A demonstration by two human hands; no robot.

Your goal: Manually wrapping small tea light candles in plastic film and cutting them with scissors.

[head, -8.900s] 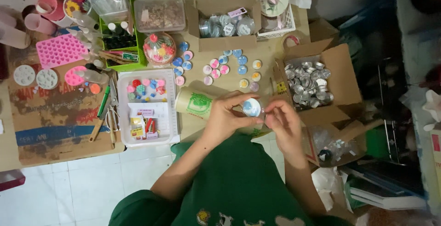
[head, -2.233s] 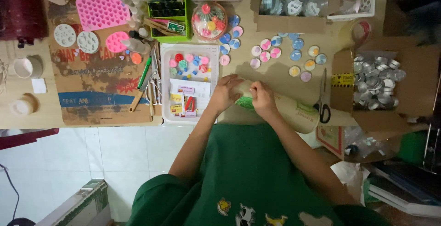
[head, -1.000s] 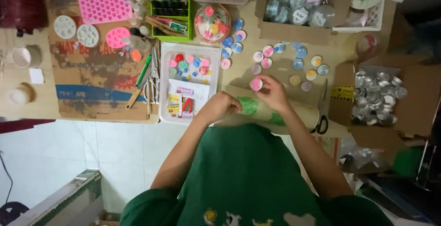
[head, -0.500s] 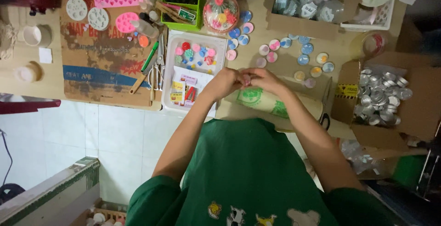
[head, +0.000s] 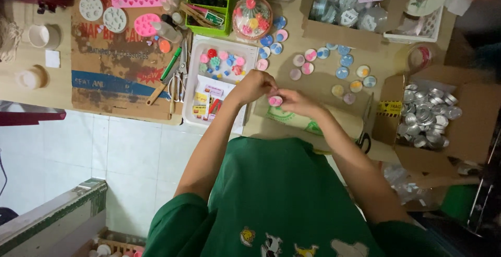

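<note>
The fingertips of both hands meet on one small round pink candle [head: 275, 100], held above the near edge of the table. The left hand [head: 254, 86] curls over it from the left, fingers bent close; the right hand [head: 293, 102] pinches it from the right, thumb and forefinger nearly shut around its rim. The candle is a flat disc, pink on top with a paler patch.

Just beneath the hands lies one brown paper roll [head: 313, 121] printed with green, lying across the table. Beyond it, about ten small round candles [head: 339, 72] in pink, blue and yellow sit loosely in rows on the bare surface, and five more [head: 271, 40] cluster farther left. To the left stands one white tray [head: 209, 108] holding small coloured pieces and labels. To the right, one open cardboard box [head: 469, 121] is filled with silver tins, too many to count. Scissors [head: 365, 139] lie beside the roll.

The wooden table [head: 31, 53] stands over a white tiled floor [head: 104, 158].
</note>
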